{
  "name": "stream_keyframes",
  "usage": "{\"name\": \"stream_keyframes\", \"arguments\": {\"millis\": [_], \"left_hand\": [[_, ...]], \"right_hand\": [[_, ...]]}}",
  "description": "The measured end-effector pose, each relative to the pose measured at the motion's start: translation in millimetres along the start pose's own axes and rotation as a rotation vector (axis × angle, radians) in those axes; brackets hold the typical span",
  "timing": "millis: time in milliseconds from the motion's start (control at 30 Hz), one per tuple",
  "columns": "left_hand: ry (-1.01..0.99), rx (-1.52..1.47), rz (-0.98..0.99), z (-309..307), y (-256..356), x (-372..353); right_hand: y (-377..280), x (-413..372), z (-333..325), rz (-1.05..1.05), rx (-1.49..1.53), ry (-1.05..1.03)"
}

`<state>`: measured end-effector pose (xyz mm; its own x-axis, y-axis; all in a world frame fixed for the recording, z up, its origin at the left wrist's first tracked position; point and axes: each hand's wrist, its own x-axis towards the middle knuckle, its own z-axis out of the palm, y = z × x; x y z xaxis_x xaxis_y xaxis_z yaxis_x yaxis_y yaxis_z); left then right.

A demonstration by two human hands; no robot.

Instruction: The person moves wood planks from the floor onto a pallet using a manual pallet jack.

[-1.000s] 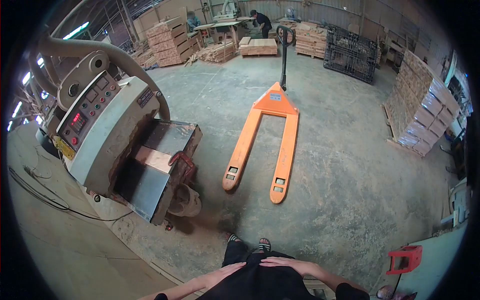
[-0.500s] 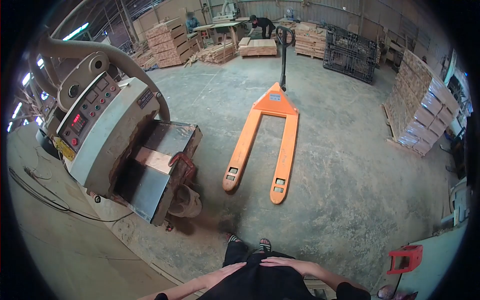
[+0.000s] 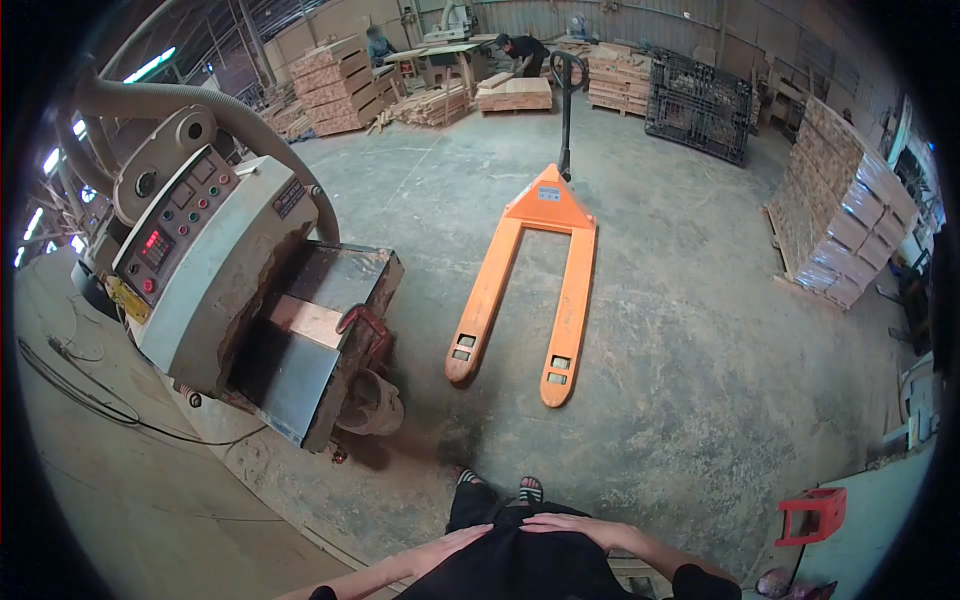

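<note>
My left hand lies flat against the dark clothing at my lap, its fingers stretched toward the middle. My right hand rests flat on the same dark cloth, fingers extended, holding nothing. A small gap separates the fingertips of the two hands. Beyond my sandaled feet, an orange pallet jack stands on the concrete floor, its forks pointing toward me and its black handle upright. To the left is a machine with a control panel, a metal bed and a red clamp at the bed's edge.
A bucket stands beneath the machine bed. A red stool is at the lower right. Wrapped wood is stacked at right, a black rack behind. A person bends over boards; another person is farther left.
The person at the back has bent lower and shifted slightly left over the boards. My hands and the pallet jack have stayed in place.
</note>
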<state>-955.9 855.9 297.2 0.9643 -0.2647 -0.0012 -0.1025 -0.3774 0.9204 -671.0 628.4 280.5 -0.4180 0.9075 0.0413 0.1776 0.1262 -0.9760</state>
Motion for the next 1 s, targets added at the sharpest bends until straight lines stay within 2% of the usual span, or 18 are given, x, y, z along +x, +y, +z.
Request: {"name": "stream_keyframes", "arguments": {"millis": [133,933,1000], "left_hand": [[0.034,-0.006,0.043,-4.7,10.5,3.3],[-0.015,0.015,-0.034,14.5,-17.2,-8.5],[-0.039,-0.050,-0.081,7.9,-10.9,-6.5]], "right_hand": [[-4.4,1.1,-0.9,0.021,-0.022,-0.002],[-1.2,1.5,3.2,0.045,0.003,0.000],[-1.6,1.3,2.8,0.035,0.005,0.002]]}}
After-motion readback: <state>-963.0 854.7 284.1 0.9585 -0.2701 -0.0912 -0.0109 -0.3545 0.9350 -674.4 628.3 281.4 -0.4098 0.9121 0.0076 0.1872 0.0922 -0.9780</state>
